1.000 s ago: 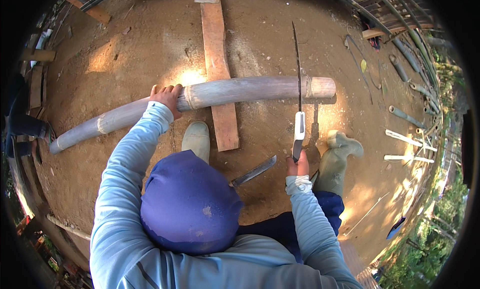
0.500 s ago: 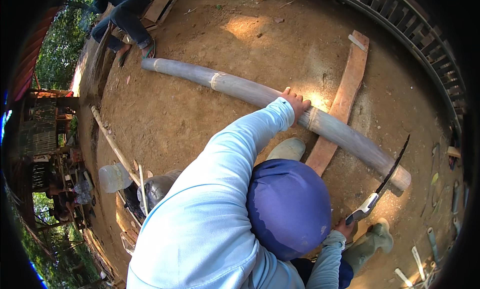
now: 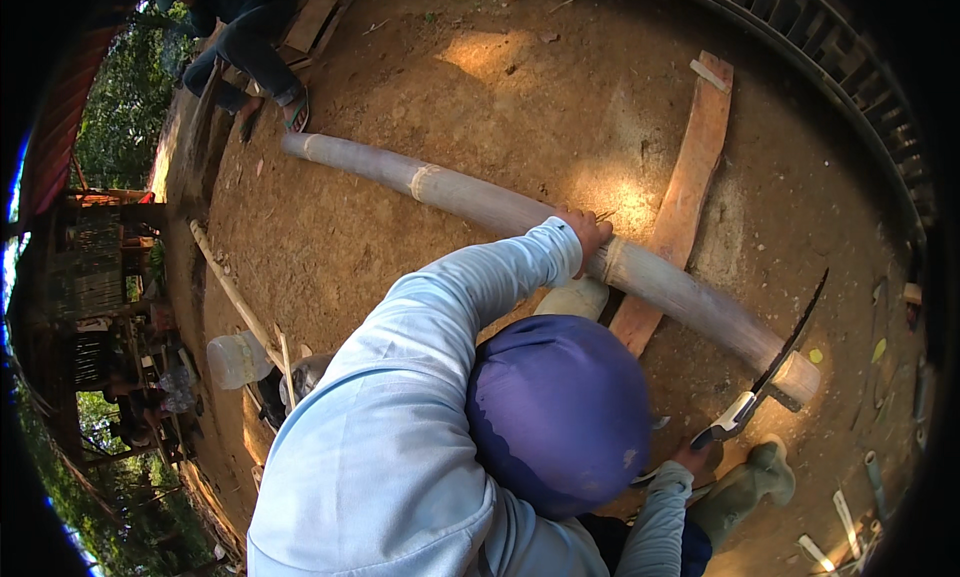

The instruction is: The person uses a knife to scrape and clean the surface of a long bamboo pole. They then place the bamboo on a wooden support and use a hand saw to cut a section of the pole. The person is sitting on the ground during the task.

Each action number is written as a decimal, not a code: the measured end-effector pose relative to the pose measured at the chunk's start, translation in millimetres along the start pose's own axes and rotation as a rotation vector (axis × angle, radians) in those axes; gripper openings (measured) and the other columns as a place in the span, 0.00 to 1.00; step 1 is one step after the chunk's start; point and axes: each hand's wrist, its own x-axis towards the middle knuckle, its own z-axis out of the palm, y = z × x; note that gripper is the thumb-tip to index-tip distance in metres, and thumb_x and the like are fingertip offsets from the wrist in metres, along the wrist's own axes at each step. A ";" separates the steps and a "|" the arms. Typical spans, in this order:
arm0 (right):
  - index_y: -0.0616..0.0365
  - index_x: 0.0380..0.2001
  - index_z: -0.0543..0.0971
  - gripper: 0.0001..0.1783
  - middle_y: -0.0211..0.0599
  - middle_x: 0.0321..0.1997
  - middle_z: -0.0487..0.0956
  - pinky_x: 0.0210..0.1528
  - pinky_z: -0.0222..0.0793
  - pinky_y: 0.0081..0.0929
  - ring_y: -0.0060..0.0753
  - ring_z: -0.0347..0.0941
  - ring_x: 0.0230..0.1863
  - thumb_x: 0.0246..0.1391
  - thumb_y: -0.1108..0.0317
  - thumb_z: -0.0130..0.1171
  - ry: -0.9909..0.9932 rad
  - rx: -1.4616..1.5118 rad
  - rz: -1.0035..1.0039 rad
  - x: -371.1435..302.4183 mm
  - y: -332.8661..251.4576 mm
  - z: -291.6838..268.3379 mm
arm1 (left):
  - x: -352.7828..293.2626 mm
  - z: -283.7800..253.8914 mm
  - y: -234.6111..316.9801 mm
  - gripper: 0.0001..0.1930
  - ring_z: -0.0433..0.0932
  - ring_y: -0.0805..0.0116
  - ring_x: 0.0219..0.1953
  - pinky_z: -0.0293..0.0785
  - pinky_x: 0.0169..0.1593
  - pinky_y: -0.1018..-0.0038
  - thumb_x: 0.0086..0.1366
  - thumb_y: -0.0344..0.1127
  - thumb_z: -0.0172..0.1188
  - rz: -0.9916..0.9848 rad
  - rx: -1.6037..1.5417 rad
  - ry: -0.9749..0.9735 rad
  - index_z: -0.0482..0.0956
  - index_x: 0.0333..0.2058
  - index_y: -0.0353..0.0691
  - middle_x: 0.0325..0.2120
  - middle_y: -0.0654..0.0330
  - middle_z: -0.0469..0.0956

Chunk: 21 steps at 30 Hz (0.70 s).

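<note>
A long grey bamboo pole [image 3: 480,199] lies slantwise from far left to near right. My left hand [image 3: 587,239] is closed over its top, beside a pale node ring. My right hand [image 3: 690,455] grips a hand saw [image 3: 738,413] by its white and dark handle. The saw's dark blade crosses the pole close to its near right end. A wooden plank [image 3: 697,172] runs beneath the pole, just right of my left hand. A rounded purple cloth-covered shape [image 3: 560,412] hides part of the ground between my arms.
Another person's sandalled foot [image 3: 297,115] is at the pole's far end. Rubber boots [image 3: 770,469] stand on the dirt near the saw. A clear plastic container [image 3: 238,361] and a thin pole [image 3: 235,295] are at left. Bamboo offcuts [image 3: 845,522] lie at lower right; a slatted fence [image 3: 840,87] curves along the far right.
The saw has slid slightly farther across the pole, its tip reaching more beyond it. My left hand stays on the bamboo. The whole view has shifted a little.
</note>
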 end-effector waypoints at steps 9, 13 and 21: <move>0.65 0.42 0.74 0.20 0.42 0.38 0.78 0.47 0.69 0.36 0.41 0.75 0.40 0.42 0.70 0.59 -0.144 -0.175 0.034 10.0 -8.4 11.5 | -24.4 21.2 -38.0 0.42 0.74 0.47 0.52 0.70 0.54 0.56 0.40 0.40 0.73 -0.064 -0.057 -0.063 0.64 0.56 0.49 0.49 0.46 0.71; 0.62 0.41 0.72 0.20 0.44 0.31 0.77 0.37 0.69 0.39 0.43 0.75 0.32 0.43 0.68 0.60 -0.177 -0.073 0.052 -7.1 -68.2 23.3 | -36.1 24.9 -62.8 0.40 0.72 0.46 0.53 0.68 0.57 0.57 0.42 0.39 0.71 -0.116 -0.042 0.047 0.65 0.56 0.50 0.49 0.47 0.72; 0.60 0.46 0.72 0.23 0.55 0.34 0.78 0.40 0.69 0.44 0.61 0.75 0.39 0.44 0.68 0.56 -0.259 -0.198 0.061 -5.5 -129.2 45.9 | -23.6 11.5 -101.4 0.41 0.71 0.47 0.54 0.70 0.56 0.58 0.41 0.40 0.73 -0.223 0.005 0.016 0.63 0.56 0.49 0.52 0.49 0.70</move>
